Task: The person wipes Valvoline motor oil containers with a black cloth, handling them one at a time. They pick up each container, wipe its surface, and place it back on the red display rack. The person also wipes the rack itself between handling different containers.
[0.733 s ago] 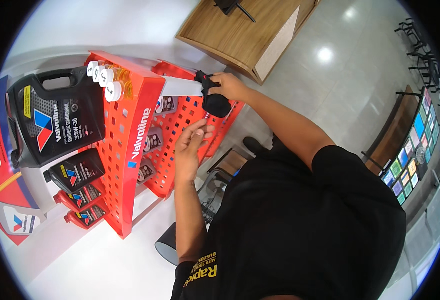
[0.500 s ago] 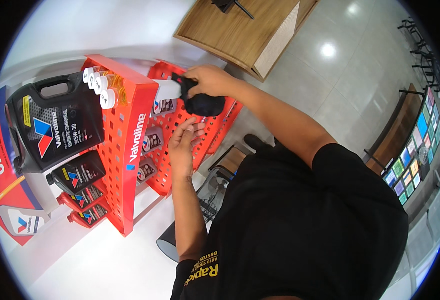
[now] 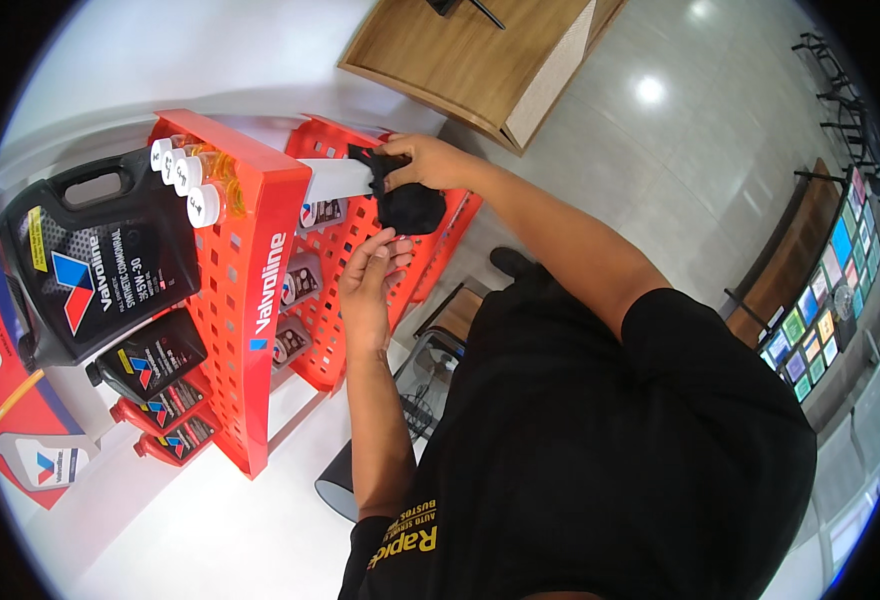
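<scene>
A black cloth (image 3: 412,208) hangs bunched from my right hand (image 3: 422,162), whose fingers are closed on it. Its upper left edge lies against a white upright panel (image 3: 336,178) of the red shelf rack. Just below the cloth, my left hand (image 3: 368,272) is raised with the fingers loosely bent and apart, and nothing shows in it. Its fingertips come close to the cloth's lower edge; whether they touch I cannot tell. The red perforated shelf (image 3: 270,330) nearest me stands to the left of both hands.
Small white-capped bottles (image 3: 203,204) of amber liquid line the shelf's end. Beside them are a large black oil jug (image 3: 105,250), a smaller black bottle (image 3: 150,352) and red bottles (image 3: 178,438). Grey bottles (image 3: 300,280) stand on the shelf behind. A wooden table (image 3: 460,60) is at the far side.
My right hand and the cloth have shifted slightly, and the cloth's blur is gone. The left hand has stayed almost in place. The whole view has tilted a little.
</scene>
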The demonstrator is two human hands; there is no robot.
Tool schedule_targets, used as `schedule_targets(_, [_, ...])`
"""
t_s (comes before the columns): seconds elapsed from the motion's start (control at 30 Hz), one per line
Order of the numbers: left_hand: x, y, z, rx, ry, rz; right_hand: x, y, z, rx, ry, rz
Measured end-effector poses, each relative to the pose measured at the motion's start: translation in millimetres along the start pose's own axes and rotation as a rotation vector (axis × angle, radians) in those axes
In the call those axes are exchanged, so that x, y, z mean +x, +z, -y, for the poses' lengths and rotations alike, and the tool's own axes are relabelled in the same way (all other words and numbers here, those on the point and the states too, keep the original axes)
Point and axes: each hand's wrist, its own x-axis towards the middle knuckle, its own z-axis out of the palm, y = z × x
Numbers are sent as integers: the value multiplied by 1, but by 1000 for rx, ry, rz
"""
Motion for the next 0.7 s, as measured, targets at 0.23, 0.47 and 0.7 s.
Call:
schedule_targets(0.23, [8, -11, 10, 4, -31, 76, -9, -14, -26, -120, 192, 133])
schedule_targets(0.47, [13, -32, 0, 6, 12, 109, 21, -16, 52, -663, 38, 181])
schedule_targets(0.7, [24, -65, 20, -47, 25, 151, 34, -5, 173, -484, 28, 108])
